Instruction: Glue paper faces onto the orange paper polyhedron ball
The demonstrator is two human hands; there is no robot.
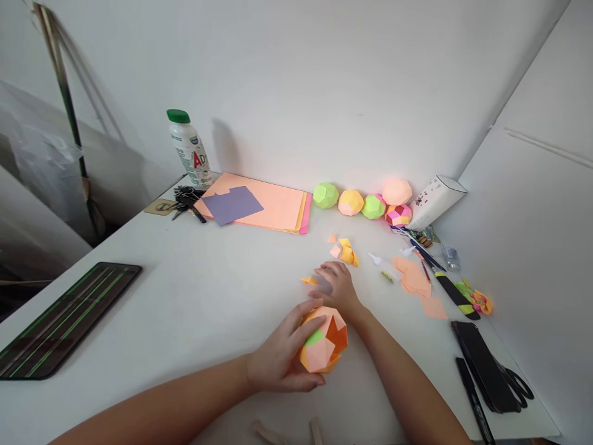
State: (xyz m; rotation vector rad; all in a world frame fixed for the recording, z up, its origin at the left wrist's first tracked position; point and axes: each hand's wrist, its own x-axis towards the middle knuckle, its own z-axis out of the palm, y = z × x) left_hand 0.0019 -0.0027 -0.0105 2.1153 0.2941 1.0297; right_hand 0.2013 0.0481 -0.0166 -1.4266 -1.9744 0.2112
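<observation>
My left hand [287, 346] is closed around a ball of folded paper [319, 358] in peach, orange and a little green. An opening shows in the ball's right side, with orange paper inside. My right hand [340, 287] is just beyond it over the table, palm down, fingers apart and bent a little. Close to its fingertips lies a small orange folded paper piece [309, 280]; whether they touch it I cannot tell. Farther back, several small folded pieces [347, 253] in yellow-orange and peach lie in a loose group.
Finished paper balls [351, 202] line the wall beside a white paper tube [435, 201]. Coloured sheets [273, 201] and a bottle [189, 148] stand back left. Peach paper squares [412, 276], a glue tube [377, 259], a utility knife [456, 293] and scissors [514, 380] lie right. A dark mat [69, 321] lies left.
</observation>
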